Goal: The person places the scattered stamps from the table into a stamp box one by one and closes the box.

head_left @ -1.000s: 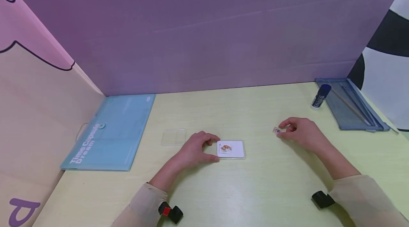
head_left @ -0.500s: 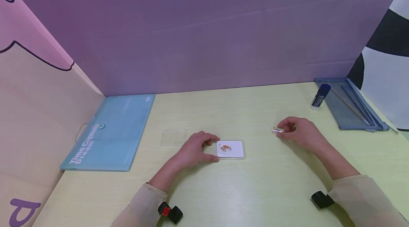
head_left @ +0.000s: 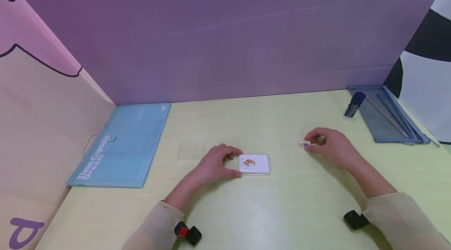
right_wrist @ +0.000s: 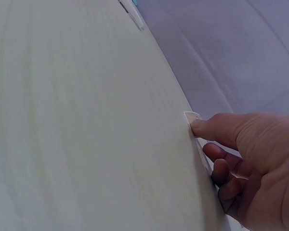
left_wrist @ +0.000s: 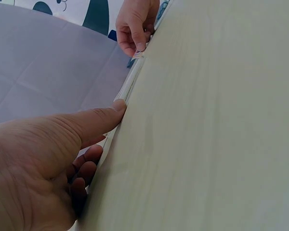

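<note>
A white card (head_left: 261,164) lies in a shallow clear plastic case (head_left: 269,171) in the middle of the table, with a small stamp-like picture (head_left: 248,163) at its left side. My left hand (head_left: 215,165) holds the case by its left end, thumb at the near corner and index finger at the far one. To the right, thumb and fingers of my right hand (head_left: 332,146) pinch a second small stamp-like picture (head_left: 302,144) just above the tabletop. The right wrist view shows its pale corner (right_wrist: 190,115) beyond the thumb; the fingers hide the rest.
A clear plastic lid (head_left: 191,151) lies behind my left hand. On the far left is a blue folder (head_left: 132,146). A glue stick (head_left: 354,106) stands at the back right beside a blue mesh pouch (head_left: 375,125) with thin sticks on it. A purple partition (head_left: 229,38) closes the back.
The small picture in my right hand has tilted and shifted slightly left, and now faces up again. My left hand and the case have stayed in place.
</note>
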